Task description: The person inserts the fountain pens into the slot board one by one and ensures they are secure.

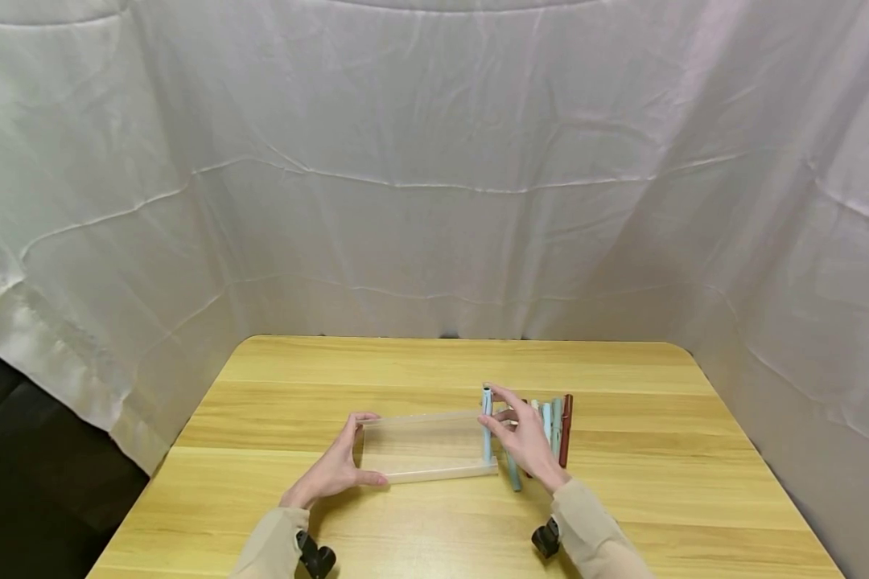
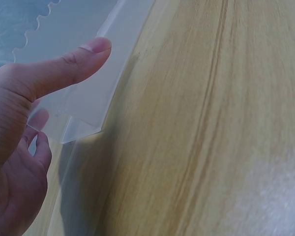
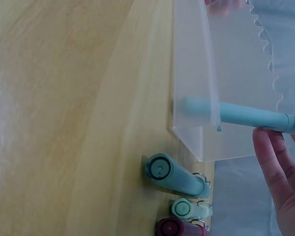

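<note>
Left hand (image 1: 335, 468) grips a clear rack (image 1: 423, 442) left of loose pens (image 1: 556, 426); right hand (image 1: 525, 438) pinches a blue pen (image 1: 488, 426) upright at its right end. Loosening early could topple it.

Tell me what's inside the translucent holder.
One light-blue pen: its lower end shows blurrily through the front of the holder, its upper end in the right hand. Whether it touches the bottom can't be told. The left hand covers part of the left end.

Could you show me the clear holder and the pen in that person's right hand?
Holder (image 1: 422, 441): head view, on its broad see-through panel.
Held pen (image 3: 250, 116): right wrist view, on its barrel.
</note>
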`<state>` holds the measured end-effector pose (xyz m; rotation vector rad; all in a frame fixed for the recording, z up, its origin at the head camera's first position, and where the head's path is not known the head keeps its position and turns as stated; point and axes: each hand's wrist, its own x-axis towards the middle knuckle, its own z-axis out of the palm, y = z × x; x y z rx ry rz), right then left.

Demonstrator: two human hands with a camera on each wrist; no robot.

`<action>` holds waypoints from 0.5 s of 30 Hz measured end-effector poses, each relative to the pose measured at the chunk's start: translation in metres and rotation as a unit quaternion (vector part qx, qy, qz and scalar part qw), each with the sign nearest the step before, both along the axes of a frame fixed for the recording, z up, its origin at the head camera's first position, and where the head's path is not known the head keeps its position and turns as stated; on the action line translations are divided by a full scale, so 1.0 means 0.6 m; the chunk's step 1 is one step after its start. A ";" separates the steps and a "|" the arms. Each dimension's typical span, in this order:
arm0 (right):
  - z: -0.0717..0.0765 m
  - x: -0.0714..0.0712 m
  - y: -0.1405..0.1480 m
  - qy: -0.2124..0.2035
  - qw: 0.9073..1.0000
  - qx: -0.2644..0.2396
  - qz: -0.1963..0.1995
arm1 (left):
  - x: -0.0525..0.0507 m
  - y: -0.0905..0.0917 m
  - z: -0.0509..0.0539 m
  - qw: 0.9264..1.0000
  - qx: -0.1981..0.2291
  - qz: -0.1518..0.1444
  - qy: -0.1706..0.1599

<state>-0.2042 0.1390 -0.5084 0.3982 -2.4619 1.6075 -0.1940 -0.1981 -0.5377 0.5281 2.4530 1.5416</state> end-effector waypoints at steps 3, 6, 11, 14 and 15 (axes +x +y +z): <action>-0.002 -0.002 -0.001 0.017 1.000 0.001 0.006 | 0.000 0.000 0.000 1.000 0.003 -0.001 0.000; -0.004 -0.004 -0.002 0.030 1.000 0.000 0.010 | 0.000 0.000 0.000 1.000 0.004 0.001 -0.003; -0.004 -0.007 -0.005 0.029 0.999 -0.003 0.014 | 0.000 0.000 -0.001 1.000 0.000 0.003 0.001; -0.005 -0.011 -0.007 0.024 1.000 -0.001 0.014 | 0.000 0.000 -0.002 1.000 -0.002 0.003 0.003; -0.006 -0.012 -0.007 0.022 1.000 0.001 0.013 | 0.000 0.000 -0.002 1.000 -0.002 0.003 0.002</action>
